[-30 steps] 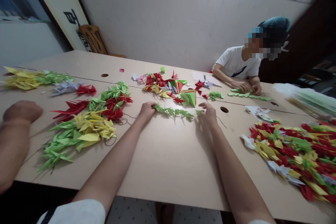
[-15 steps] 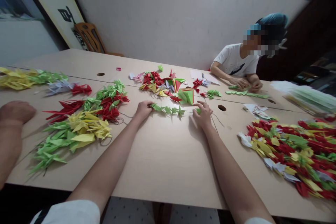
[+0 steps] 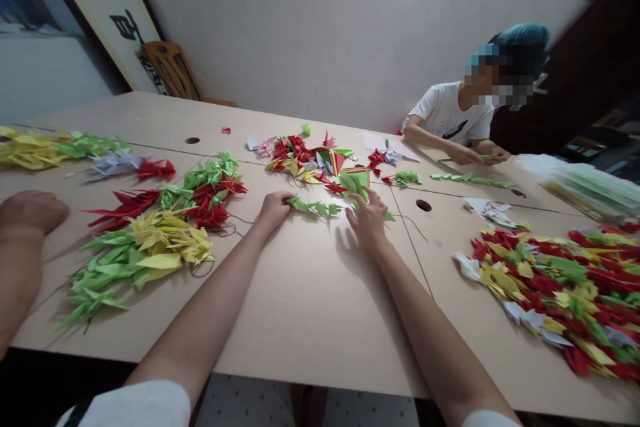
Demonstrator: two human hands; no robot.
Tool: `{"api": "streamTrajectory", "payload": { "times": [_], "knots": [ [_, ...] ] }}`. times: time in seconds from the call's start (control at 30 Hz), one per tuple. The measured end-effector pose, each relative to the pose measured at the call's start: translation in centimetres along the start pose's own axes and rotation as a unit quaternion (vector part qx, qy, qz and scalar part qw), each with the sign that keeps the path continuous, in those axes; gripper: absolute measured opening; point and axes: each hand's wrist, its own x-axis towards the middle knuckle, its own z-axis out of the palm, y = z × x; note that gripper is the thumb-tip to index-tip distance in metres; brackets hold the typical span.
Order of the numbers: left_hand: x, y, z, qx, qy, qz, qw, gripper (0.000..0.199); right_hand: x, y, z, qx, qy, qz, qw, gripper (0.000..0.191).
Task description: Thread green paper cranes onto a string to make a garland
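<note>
Fingers of the L hand (image 3: 275, 208) curl shut around one end of a string of green origami cranes (image 3: 313, 207), which lies flat on the table, running R from that hand. R hand (image 3: 367, 217) has fingers spread open, tips down among green folded paper at the near edge of a mixed pile of paper cranes (image 3: 305, 160); can't tell if they pinch anything. Dark thread (image 3: 415, 227) trails on the tabletop (image 3: 310, 320) to the R of that hand, near a round table hole (image 3: 423, 205).

L of the hands: big heap of red, yellow & green cranes (image 3: 150, 240). Further L, a strip of yellow & green cranes (image 3: 35, 150) lies near the table edge. Another person's fist (image 3: 30, 211) rests on the table at L, beside the heap. Far R: dense pile of red, yellow, green & white cranes (image 3: 540, 287). Across the table, a person in a white T-shirt (image 3: 445, 113) holds a thin green strand (image 3: 483, 157) in both hands, just above a green crane string (image 3: 470, 180). Plastic-wrapped bundle of green paper (image 3: 580, 183) sits at the far R corner.
</note>
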Motion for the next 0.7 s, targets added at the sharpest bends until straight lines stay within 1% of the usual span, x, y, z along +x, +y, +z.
{"api": "streamTrajectory", "payload": {
  "times": [0.07,0.1,0.2,0.27,0.33,0.4,0.43,0.5,0.53,0.57,0.6,0.7],
  "knots": [
    [0.0,0.0,0.0,0.001,-0.003,-0.005,1.000,0.037,0.0,-1.3,0.7,0.003,-0.027,-0.043,0.999,0.034],
    [0.0,0.0,0.0,0.001,-0.004,-0.006,1.000,0.037,0.0,-1.6,1.1,0.002,-0.034,-0.042,0.999,0.031],
    [0.1,0.0,0.1,0.001,-0.004,-0.005,1.000,0.037,0.0,-1.0,1.6,-0.006,-0.023,0.019,1.000,0.020],
    [0.1,-0.1,0.1,0.004,-0.001,-0.004,1.000,0.038,0.1,-0.2,1.5,-0.013,0.001,0.059,0.998,0.019],
    [0.1,-0.2,0.2,0.007,0.000,-0.003,1.000,0.038,0.1,0.2,1.2,-0.011,0.033,0.073,0.997,0.018],
    [0.2,-0.2,0.2,0.008,0.001,0.000,1.000,0.038,0.0,-0.3,1.1,0.008,0.048,0.045,0.998,0.021],
    [0.1,-0.2,0.2,0.007,0.001,0.002,1.000,0.038,0.0,-0.7,1.2,0.017,0.041,0.018,0.999,0.024],
    [0.1,-0.1,0.2,0.004,-0.001,0.005,1.000,0.037,-0.2,-1.4,1.6,0.022,-0.002,-0.039,0.999,0.028],
    [0.1,-0.1,0.2,0.004,-0.001,0.006,1.000,0.038,-0.2,-1.6,1.8,0.015,-0.024,-0.052,0.998,0.026],
    [0.1,-0.1,0.2,0.004,-0.002,0.006,1.000,0.037,-0.2,-1.6,1.9,0.004,-0.038,-0.048,0.998,0.023],
    [0.1,-0.1,0.2,0.004,-0.002,0.007,1.000,0.037,-0.3,-1.5,2.0,-0.005,-0.039,-0.030,0.999,0.021],
    [0.2,-0.3,0.2,0.005,-0.002,0.007,1.000,0.037,-0.2,-1.0,1.9,-0.005,0.004,0.034,0.999,0.023]
  ]
}}
